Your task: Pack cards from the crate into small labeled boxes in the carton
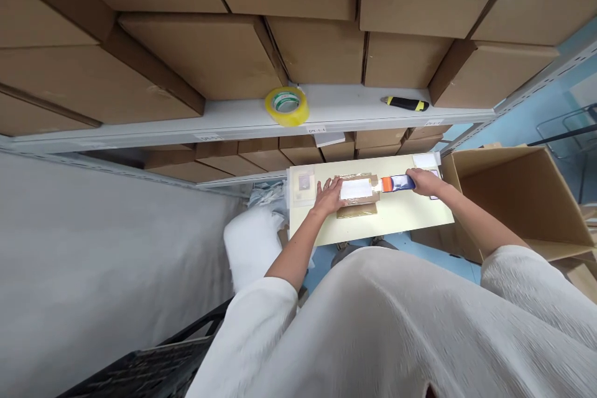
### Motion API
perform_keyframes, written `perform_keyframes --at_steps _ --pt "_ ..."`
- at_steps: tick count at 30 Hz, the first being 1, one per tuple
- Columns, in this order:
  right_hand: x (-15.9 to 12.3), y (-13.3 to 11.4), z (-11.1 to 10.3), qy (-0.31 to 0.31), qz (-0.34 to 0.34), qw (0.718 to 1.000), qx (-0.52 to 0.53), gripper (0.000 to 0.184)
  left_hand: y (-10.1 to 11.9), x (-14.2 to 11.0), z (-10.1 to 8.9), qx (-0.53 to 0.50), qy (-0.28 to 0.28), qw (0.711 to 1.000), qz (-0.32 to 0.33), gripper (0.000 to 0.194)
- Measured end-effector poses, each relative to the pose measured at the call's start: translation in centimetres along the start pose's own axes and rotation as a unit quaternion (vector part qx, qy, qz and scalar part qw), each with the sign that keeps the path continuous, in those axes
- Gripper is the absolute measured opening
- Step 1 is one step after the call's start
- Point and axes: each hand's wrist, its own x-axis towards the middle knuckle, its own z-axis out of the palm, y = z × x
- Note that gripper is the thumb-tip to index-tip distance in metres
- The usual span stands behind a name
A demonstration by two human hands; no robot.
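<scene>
A small cardboard box with a white label and shiny tape lies on a pale yellow tabletop. My left hand is against the box's left end, its fingers spread. At the opposite end, my right hand is closed around a blue-and-orange tape dispenser. The dispenser's orange front is close to the box, and a clear strip seems to run between them. Part of a dark-edged flat object shows behind my right hand.
Above the table, a shelf bears a yellow tape roll, a black-and-yellow utility knife and stacked cartons. A large open carton stands at right. White foam-like packing material is left of the table, beside a grey wall.
</scene>
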Motion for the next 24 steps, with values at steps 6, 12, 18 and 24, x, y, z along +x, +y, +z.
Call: perform_keyframes --at_steps 6,12,18,24 --pt "-1.7 3.2 0.8 -0.009 0.03 0.999 0.015 0.033 0.2 0.1 -0.2 -0.013 -0.005 1.0 -0.003 0.107" --pt "-0.3 3.3 2.4 -0.013 0.04 0.999 0.005 0.038 0.5 0.4 -0.5 -0.015 -0.019 1.0 -0.013 0.108" --pt "1.9 1.6 3.8 -0.049 0.067 0.996 -0.01 0.051 0.5 0.5 -0.4 -0.009 -0.024 0.999 -0.02 0.11" --pt "4.4 -1.9 3.8 -0.072 0.074 0.994 -0.039 0.062 0.3 0.8 -0.1 -0.013 -0.022 1.0 -0.014 0.11"
